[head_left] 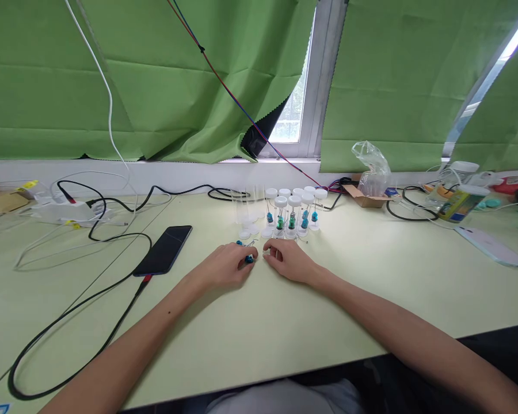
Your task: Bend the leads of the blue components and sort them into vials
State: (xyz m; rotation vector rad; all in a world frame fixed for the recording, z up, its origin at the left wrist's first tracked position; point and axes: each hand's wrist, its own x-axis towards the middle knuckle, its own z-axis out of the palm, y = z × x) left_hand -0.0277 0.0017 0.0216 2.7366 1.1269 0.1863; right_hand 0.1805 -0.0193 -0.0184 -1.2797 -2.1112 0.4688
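- Blue piece [249,259] sits at the centre of the frame, at the fingertips of the left hand [231,265]; that grip appears pinched on it, thumb below and forefinger above.
- Right hand [290,261] faces it just to the right, thumb and forefinger nearly together; whether its grip has anything fine between the tips, I cannot tell.
- Progress, as I judge it: a cluster of white-capped vials [292,218], right of upper centre, looks finished, with blue or green pieces inside those seen clearly.
- Left over, by the look of it: clear tubes [240,213] just left of that cluster, with no caps on top and seemingly nothing inside, plus another blue piece [239,242] beyond the left hand.
- Worktop [250,328] lies bare between the forearms, down to its near edge along the bottom of the frame, so room is widest towards the body.
- Forward room is tight: vials and tubes stand just beyond the fingers.
- Leftward, a dark phone [164,251] and looping black cable [10,378] limit sweeping; rightward is freer up to a pale phone [492,246].
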